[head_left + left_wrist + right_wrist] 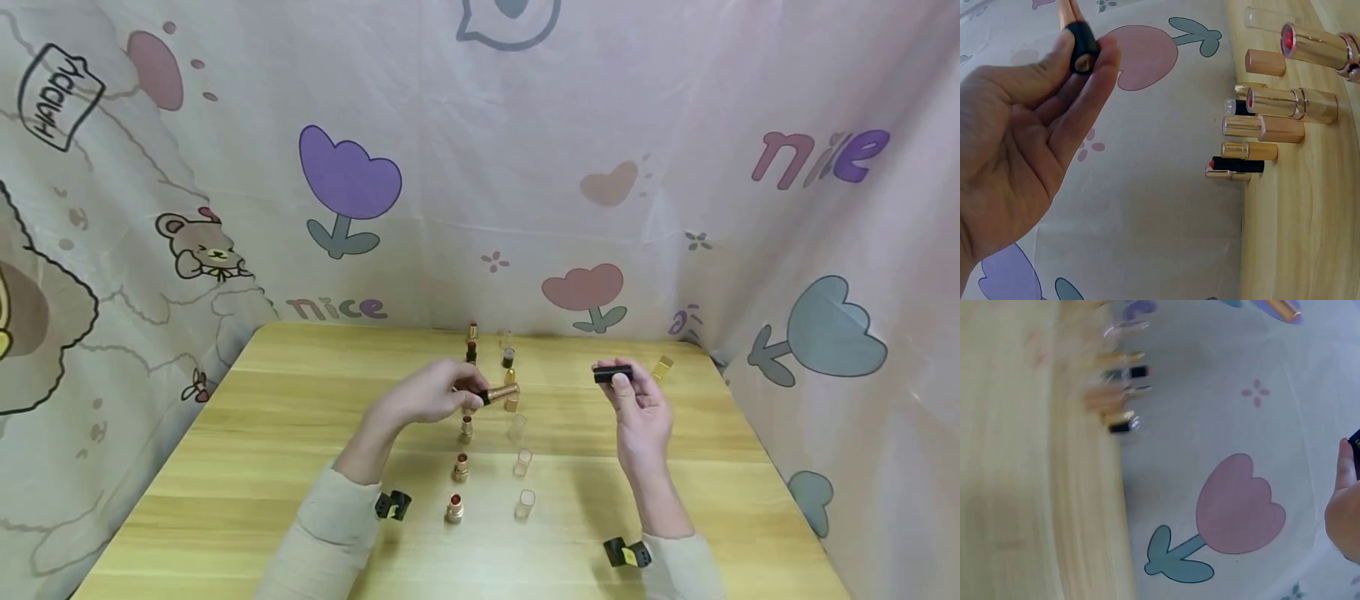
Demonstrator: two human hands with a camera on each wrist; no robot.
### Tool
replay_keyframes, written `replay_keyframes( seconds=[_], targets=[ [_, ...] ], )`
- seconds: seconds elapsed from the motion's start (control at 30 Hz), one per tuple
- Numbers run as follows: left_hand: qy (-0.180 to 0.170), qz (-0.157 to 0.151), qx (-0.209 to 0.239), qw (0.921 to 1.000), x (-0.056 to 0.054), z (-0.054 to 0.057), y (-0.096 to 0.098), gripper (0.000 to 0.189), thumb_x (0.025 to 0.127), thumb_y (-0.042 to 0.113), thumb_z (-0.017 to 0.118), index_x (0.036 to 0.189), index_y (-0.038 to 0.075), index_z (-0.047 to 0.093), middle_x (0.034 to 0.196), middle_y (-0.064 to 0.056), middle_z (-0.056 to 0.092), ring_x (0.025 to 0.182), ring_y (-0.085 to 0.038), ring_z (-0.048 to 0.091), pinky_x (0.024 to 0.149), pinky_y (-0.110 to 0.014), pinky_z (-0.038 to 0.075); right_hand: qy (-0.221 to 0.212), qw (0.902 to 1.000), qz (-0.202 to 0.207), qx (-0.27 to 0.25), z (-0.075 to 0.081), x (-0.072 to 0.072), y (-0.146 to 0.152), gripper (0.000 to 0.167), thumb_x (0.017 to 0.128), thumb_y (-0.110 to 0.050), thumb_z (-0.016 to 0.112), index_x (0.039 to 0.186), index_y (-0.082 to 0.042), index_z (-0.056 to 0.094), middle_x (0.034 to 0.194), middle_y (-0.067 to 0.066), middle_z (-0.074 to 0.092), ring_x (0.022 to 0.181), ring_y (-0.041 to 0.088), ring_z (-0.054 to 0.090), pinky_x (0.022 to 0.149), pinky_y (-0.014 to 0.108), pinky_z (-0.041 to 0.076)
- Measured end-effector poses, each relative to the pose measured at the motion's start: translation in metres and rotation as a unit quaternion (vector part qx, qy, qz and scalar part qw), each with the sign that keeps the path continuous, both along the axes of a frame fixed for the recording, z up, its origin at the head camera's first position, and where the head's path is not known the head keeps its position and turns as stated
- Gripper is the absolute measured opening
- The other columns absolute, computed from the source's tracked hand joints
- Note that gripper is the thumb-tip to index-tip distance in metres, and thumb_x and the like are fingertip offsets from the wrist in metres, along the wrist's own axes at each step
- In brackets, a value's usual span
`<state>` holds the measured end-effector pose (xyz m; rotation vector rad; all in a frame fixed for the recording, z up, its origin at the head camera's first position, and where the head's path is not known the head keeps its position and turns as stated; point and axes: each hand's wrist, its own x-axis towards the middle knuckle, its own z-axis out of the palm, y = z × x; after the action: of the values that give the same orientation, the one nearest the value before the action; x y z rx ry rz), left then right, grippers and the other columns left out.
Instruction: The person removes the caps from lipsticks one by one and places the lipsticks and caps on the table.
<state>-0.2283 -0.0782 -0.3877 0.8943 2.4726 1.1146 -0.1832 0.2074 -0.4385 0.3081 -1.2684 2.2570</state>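
Observation:
My left hand (427, 393) pinches the black base of an uncapped lipstick (502, 392) between thumb and fingers, its rose-gold tube pointing right, above the table. From the left wrist view, the black base (1085, 50) shows end-on at the fingertips. Farther right, my right hand (643, 417) holds a black lipstick cap (612, 374) sideways in thumb and fingers, raised over the table. Only part of this hand (1342, 515) enters the right wrist view. Beneath the left hand runs a row of upright open lipsticks (461, 468), some hidden by it.
Beside the lipsticks stands a row of caps, several of them clear (523, 462), others gold or black (508, 358). A gold piece (663, 367) lies near the back right of the wooden table (285, 417). Patterned cloth (465, 217) hangs behind the back edge.

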Motion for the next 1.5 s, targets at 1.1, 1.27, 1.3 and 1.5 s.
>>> replay_keyframes(
  seconds=[1.1, 1.27, 1.3, 1.5],
  targets=[
    [0.035, -0.061, 0.025, 0.9972, -0.078, -0.013, 0.062, 0.027, 0.082, -0.001, 0.073, 0.103, 0.012, 0.066, 0.109, -0.001, 0.079, 0.078, -0.014, 0.07, 0.069, -0.023, 0.059, -0.14, 0.9509, -0.059, 0.27, -0.019, -0.05, 0.027, 0.034, 0.097, -0.008, 0.074, 0.126, 0.007, 0.067, 0.12, 0.021, 0.073, 0.104, 0.01, 0.071, 0.096, 0.022, 0.056],
    [0.067, -0.071, -0.019, 0.995, -0.1, -0.009, 0.084, 0.026, 0.082, 0.001, 0.076, 0.104, 0.013, 0.068, 0.107, 0.003, 0.078, 0.084, -0.016, 0.07, 0.068, -0.021, 0.053, -0.154, 0.9367, -0.053, 0.31, -0.026, -0.071, 0.035, 0.034, 0.097, -0.008, 0.074, 0.126, 0.008, 0.067, 0.121, 0.023, 0.072, 0.102, 0.007, 0.069, 0.094, 0.018, 0.056],
    [0.073, -0.072, -0.027, 0.9944, -0.105, -0.008, 0.088, 0.025, 0.083, 0.001, 0.077, 0.104, 0.013, 0.069, 0.105, 0.003, 0.077, 0.087, -0.015, 0.071, 0.07, -0.021, 0.053, -0.154, 0.9334, -0.052, 0.32, -0.027, -0.075, 0.036, 0.033, 0.097, -0.008, 0.074, 0.126, 0.007, 0.068, 0.121, 0.023, 0.072, 0.102, 0.008, 0.069, 0.093, 0.018, 0.056],
    [0.077, -0.065, -0.061, 0.993, -0.131, -0.01, 0.114, 0.02, 0.086, 0.003, 0.079, 0.103, 0.006, 0.07, 0.099, -0.005, 0.073, 0.095, -0.017, 0.072, 0.084, -0.024, 0.059, -0.171, 0.9025, -0.062, 0.39, -0.032, -0.101, 0.048, 0.028, 0.097, -0.009, 0.073, 0.123, 0.001, 0.072, 0.122, 0.021, 0.072, 0.109, 0.023, 0.069, 0.094, 0.02, 0.057]
  ],
)
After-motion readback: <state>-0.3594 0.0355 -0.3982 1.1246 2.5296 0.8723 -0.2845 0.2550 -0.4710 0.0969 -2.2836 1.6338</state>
